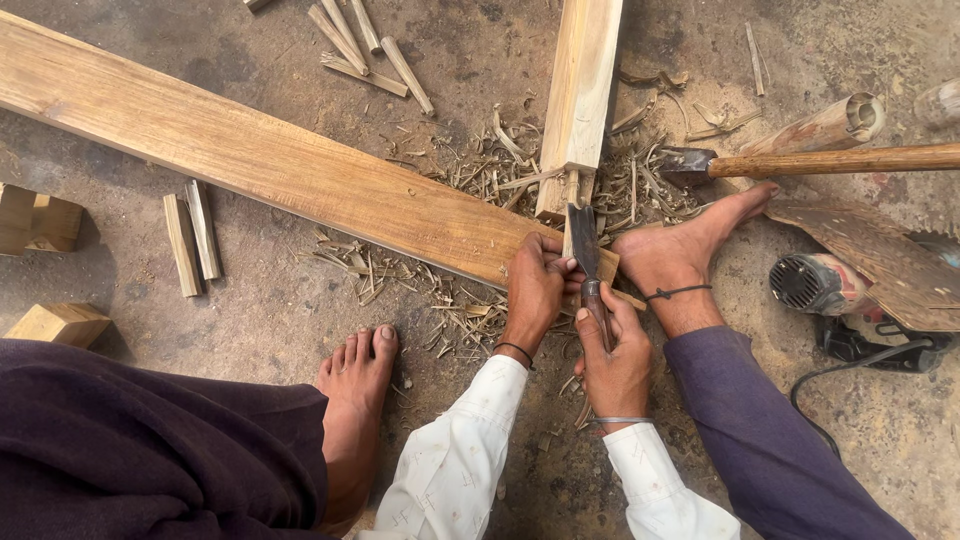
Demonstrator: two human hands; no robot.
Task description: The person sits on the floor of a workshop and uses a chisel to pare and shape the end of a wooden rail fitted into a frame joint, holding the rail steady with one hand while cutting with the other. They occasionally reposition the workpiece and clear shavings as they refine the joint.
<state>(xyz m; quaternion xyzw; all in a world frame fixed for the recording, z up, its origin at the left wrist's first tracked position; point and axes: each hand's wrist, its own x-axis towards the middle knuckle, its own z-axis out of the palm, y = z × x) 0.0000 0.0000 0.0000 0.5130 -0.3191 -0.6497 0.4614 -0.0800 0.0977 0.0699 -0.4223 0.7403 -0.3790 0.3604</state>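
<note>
Right hand (615,362) grips chisel (588,262) handle; left hand (535,288) pinches blade just ahead, against post (578,105) end, plank (250,155) leftward.

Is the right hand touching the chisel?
Touching. The head view shows the right hand wrapped around the chisel handle, fingers closed on it with no gap.
</note>
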